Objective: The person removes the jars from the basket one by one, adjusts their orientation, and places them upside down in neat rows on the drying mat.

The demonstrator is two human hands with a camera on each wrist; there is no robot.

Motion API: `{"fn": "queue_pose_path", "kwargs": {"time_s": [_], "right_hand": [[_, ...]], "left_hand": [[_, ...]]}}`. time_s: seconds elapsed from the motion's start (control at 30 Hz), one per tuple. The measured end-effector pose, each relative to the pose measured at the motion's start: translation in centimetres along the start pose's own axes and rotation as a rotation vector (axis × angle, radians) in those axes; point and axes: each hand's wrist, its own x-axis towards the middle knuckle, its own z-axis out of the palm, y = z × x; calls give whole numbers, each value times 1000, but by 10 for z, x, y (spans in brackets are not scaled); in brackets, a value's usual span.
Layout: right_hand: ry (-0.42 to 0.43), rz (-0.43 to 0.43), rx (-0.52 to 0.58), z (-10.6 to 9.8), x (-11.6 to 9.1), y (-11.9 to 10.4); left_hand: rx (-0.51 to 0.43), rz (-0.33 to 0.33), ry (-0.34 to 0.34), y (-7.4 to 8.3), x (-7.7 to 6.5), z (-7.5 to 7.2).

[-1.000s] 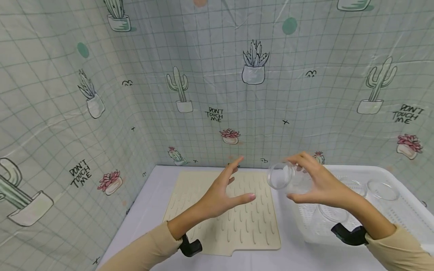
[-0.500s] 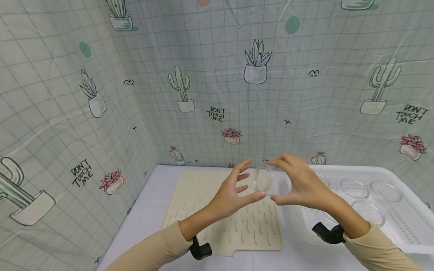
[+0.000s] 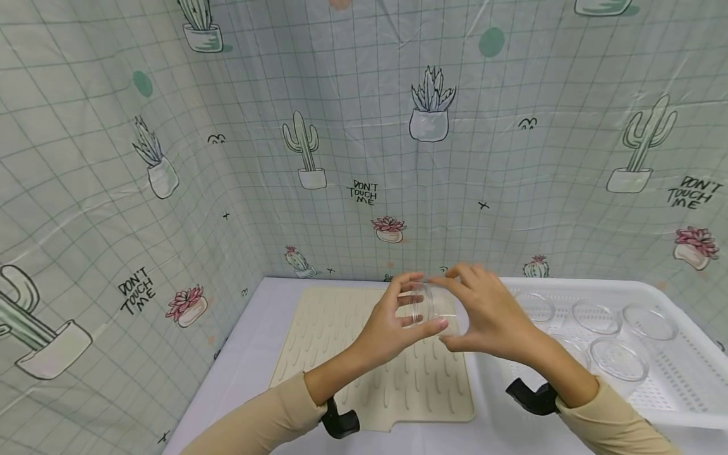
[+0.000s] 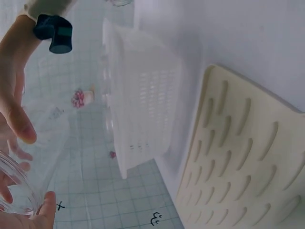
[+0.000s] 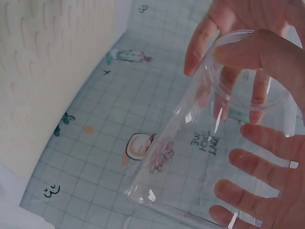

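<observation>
Both hands hold one clear jar (image 3: 442, 304) in the air above the ribbed beige mat (image 3: 421, 382). It lies on its side, its ringed mouth pointing left in the head view. My left hand (image 3: 385, 323) has its thumb and fingers around the mouth end. Curved around the body and base end is my right hand (image 3: 493, 316). Through the transparent wall of the jar (image 5: 174, 174), fingers show in the right wrist view. The left wrist view catches only part of the jar (image 4: 21, 191) at its lower left edge.
To the right stands a white perforated basket (image 3: 574, 282) holding several clear jars (image 3: 618, 361) with round rims upward. A white-covered table (image 3: 432, 437) lies under mat and basket. Behind and to the left hangs a cactus-print curtain (image 3: 335, 76).
My right hand has carried the jar leftward from beside the basket to my left hand. The left hand, apart from it earlier, now has its fingers around the mouth end.
</observation>
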Motion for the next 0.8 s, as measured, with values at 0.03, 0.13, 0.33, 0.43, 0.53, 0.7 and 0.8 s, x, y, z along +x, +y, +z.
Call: {"fn": "queue_pose_path", "kwargs": {"time_s": [0.03,0.13,0.33,0.43,0.53,0.7,0.8], "right_hand": [[-1,-5,-5,1,0,-1],[4,-17,-25,1,1,-3],[3,-19,-64,2,3,-7],[-3,-26,-82,3,3,-9],[-14,-27,-93,4,3,-10],[-19,-28,-100,5,3,-11],[-14,-25,-101,5,4,-11]], "left_hand": [[-5,-8,0,0,0,0],[-18,-29,-2,0,-1,0],[-35,-44,-12,0,-2,-2],[-27,-66,-2,-3,-2,-2],[-27,-75,5,-9,-1,-3],[-38,-65,8,-28,4,-5],[-44,-60,12,-35,6,-6]]}}
